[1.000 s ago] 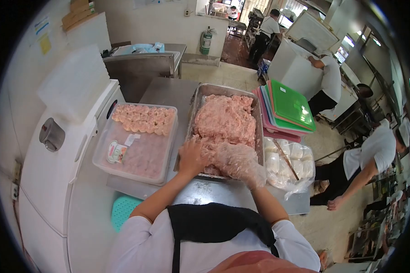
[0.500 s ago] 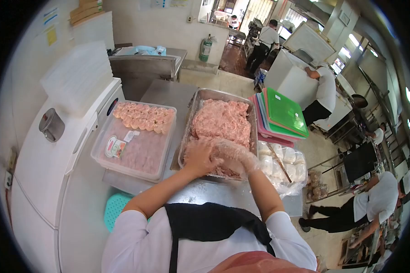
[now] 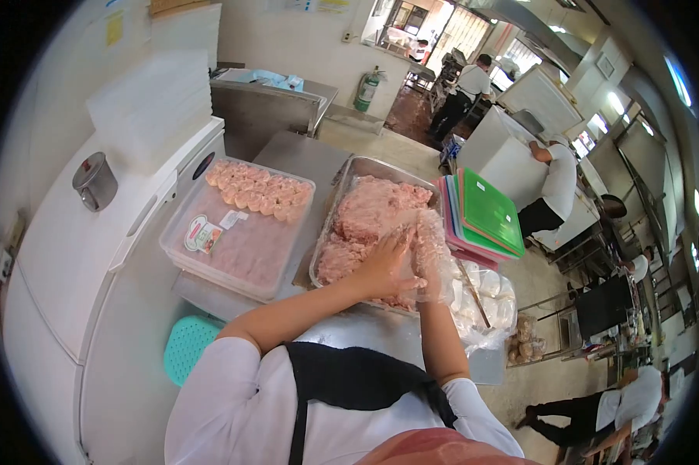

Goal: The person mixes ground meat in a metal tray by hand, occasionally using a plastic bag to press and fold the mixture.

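A deep metal pan (image 3: pixel 315 265) holds a large mass of pink ground meat (image 3: pixel 380 203). My left hand (image 3: pixel 384 263) is bare, over the near part of the meat. Its fingers are spread and reach against the plastic on my right hand. Clear, wrinkled plastic smeared with meat covers my right hand (image 3: pixel 431 252), raised at the pan's right side. The plastic hides how its fingers are held. Left of the pan, a lidded clear plastic container (image 3: pixel 268 279) has several rows of small pink meat pieces (image 3: pixel 260 190) on top.
Colored plastic lids (image 3: pixel 485 205) are stacked right of the pan. Beside them, a stick (image 3: pixel 473 291) lies over bagged white pieces (image 3: pixel 501 306). At left are a white freezer (image 3: pixel 47 263), a metal cup (image 3: pixel 95 182) and a turquoise basket (image 3: pixel 187 349). Several people work in the background.
My right hand has risen from lying across the near meat to upright at the pan's right side. My left hand has moved right, spreading its fingers beside it. The camera view has shifted.
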Demonstrator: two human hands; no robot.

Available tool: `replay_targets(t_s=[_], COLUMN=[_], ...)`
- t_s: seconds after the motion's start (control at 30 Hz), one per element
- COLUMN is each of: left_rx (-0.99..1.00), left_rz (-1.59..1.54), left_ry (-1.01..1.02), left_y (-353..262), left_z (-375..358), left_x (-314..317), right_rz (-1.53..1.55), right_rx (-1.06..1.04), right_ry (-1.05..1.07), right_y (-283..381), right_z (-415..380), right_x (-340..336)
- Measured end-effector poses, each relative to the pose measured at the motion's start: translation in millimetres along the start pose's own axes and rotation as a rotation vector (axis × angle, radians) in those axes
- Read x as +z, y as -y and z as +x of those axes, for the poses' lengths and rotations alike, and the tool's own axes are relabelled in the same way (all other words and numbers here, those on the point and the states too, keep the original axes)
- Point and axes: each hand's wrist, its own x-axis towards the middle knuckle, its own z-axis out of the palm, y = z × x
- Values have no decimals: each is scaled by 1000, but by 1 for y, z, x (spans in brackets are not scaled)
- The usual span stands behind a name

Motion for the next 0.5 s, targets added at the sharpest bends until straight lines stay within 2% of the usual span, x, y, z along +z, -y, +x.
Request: replay_targets(t_s=[0.03,0.13,0.23,0.27,0.3,0.37,0.43,0.5], left_rx=[-23,-35,-184,-184,-184,-162,-122,-150], left_rz=[16,-188,-112,-108,-104,-91,-77,-114], left_ry=[4,-90,-73,-49,-25,-32,-95,-68], left_y=[1,10,29,40,52,54,49,45], left_z=[-2,5,11,14,18,21,19,23], left_x=[2,1,-1,-4,-7,-13,-16,-17], right_rz=[-8,-29,-157,-441,-877,-779,-691,-644], right_rx=[-5,19,49,-3,-129,71,96,-67], right_ry=[-1,-2,28,65,81,82,62,13], right_y=[0,-1,-10,-23,-36,-35,-29,-19], right_z=[0,-9,-16,-15,-15,-16,-21,-25], right_x=[4,10,11,9,7,8,7,3])
